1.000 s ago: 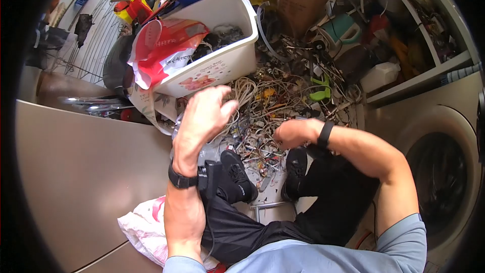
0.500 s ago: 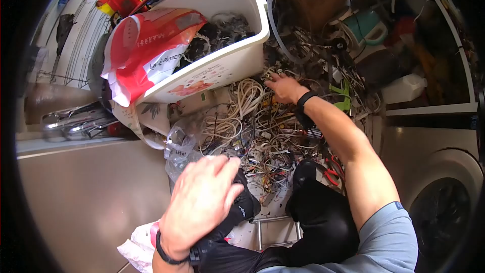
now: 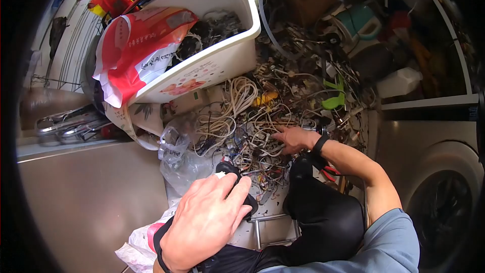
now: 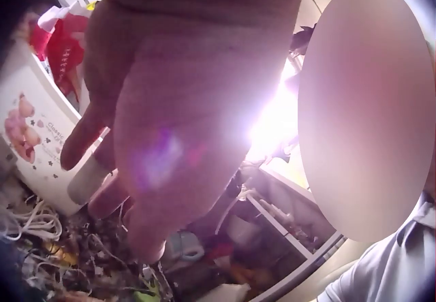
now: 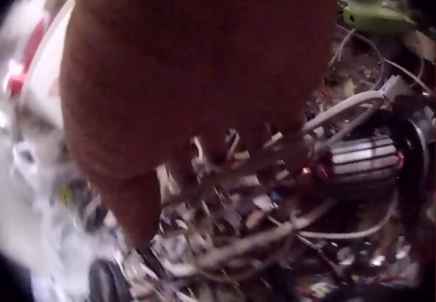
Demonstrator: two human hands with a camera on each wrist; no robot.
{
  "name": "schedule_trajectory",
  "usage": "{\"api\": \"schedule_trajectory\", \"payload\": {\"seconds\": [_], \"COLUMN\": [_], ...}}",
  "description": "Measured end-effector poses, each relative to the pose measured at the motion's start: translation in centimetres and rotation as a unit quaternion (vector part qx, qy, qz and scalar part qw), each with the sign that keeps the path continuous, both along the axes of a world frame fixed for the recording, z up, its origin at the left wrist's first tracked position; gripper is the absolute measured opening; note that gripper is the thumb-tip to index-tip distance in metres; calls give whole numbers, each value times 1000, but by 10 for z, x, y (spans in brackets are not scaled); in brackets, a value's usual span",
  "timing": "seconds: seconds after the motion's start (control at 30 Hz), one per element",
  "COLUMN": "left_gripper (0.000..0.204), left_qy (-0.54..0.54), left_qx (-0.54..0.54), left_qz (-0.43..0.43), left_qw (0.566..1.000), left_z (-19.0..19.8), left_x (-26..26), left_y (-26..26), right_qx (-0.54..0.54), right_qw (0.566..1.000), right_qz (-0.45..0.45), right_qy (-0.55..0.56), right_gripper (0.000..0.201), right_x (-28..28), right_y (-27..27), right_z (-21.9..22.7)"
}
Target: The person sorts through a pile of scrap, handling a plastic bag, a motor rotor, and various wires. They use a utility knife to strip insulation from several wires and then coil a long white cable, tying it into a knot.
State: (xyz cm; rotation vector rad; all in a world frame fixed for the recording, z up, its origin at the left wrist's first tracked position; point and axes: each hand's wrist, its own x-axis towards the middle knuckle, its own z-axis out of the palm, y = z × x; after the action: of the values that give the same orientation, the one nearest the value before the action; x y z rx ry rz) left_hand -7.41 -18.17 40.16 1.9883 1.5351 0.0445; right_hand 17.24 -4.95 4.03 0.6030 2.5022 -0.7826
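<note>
In the head view my right hand [image 3: 295,139] reaches into a tangled heap of wires and small parts [image 3: 262,146], fingers pointing left and touching it. Seen from the right wrist, the fingers extend down among the cables, and a ribbed metal motor part [image 5: 361,159] lies beside the hand. My left hand [image 3: 207,222] hovers palm down over the left leg, its fingers loosely extended. A small white patch [image 3: 221,174] shows at its fingertips. A coil of cream cable [image 3: 242,93] lies on the heap's left side, near a yellow piece [image 3: 265,98].
A white bin [image 3: 207,63] with a red bag [image 3: 144,45] and dark scraps stands behind the heap. A clear plastic bag [image 3: 184,164] lies left. Around the heap are a green plastic part [image 3: 333,101], red-handled pliers [image 3: 329,173] and a washing machine [image 3: 434,172]. My shoes flank the near edge.
My right hand first reached to the far side of the heap, then came back to its near middle. My left hand drew back from near the bin toward my body and lowered.
</note>
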Motion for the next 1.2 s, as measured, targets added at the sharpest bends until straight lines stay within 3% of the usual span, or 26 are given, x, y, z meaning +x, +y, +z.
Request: {"api": "schedule_trajectory", "payload": {"seconds": [0.07, 0.1, 0.13, 0.17, 0.2, 0.23, 0.33, 0.47, 0.57, 0.67, 0.73, 0.83, 0.9, 0.93, 1.0, 1.07, 1.13, 1.2], "left_gripper": [50, 50, 50, 50, 51, 51, 52, 51, 51, 50, 50, 51, 49, 49, 46, 43, 40, 35], "left_qy": [5, 11, 13, 20, 26, 26, 28, 33, 26, 14, 17, 6, -1, -3, -17, -23, -16, -9], "left_qx": [3, 5, 5, 2, -1, -3, -24, -24, -17, -2, 5, 7, -23, -20, -6, 26, 54, 107], "left_qz": [4, 10, 11, 12, 13, 12, 9, 11, 5, 0, -7, -3, -1, -1, -14, -20, -28, 1], "left_qw": [1000, 1000, 1000, 1000, 1000, 1000, 999, 999, 1000, 1000, 1000, 1000, 1000, 1000, 1000, 999, 998, 994], "left_z": [-2, -4, -5, -6, -6, -7, -11, -16, -16, -16, -16, -13, -13, -13, -10, -10, -11, -18], "left_x": [-2, -4, -5, -6, -6, -6, -3, -4, 2, 3, 5, 5, 2, 3, 6, 8, 10, 11], "left_y": [0, 0, 1, 2, 3, 5, 9, 12, 14, 13, 11, 7, 5, 5, 6, 7, 11, 14], "right_qx": [-221, -232, -209, -68, 9, 69, 168, 75, -36, -19, -26, 26, 35, 37, -115, -148, -320, -365], "right_qw": [972, 963, 958, 973, 948, 956, 940, 944, 913, 940, 941, 919, 853, 854, 806, 815, 765, 757], "right_qz": [-73, -133, -180, -162, -233, -244, -246, -313, -401, -322, -323, -337, -405, -404, -458, -440, -386, -366], "right_qy": [40, 46, 79, 151, 218, 146, 163, 73, 58, 107, 101, 202, 326, 325, 358, 347, 404, 400], "right_gripper": [78, 79, 72, 52, 34, 30, 36, 40, 43, 45, 47, 47, 44, 44, 42, 37, 31, 30], "right_x": [-9, -15, -17, -22, -28, -37, -59, -82, -76, -56, -46, -38, -33, -32, -31, -28, -31, -26], "right_y": [32, 48, 61, 76, 85, 98, 123, 119, 101, 87, 80, 68, 63, 63, 62, 66, 64, 59], "right_z": [8, 22, 28, 17, 1, 5, -50, -64, -65, -73, -62, -43, -22, -1, 41, 70, 125, 179]}}
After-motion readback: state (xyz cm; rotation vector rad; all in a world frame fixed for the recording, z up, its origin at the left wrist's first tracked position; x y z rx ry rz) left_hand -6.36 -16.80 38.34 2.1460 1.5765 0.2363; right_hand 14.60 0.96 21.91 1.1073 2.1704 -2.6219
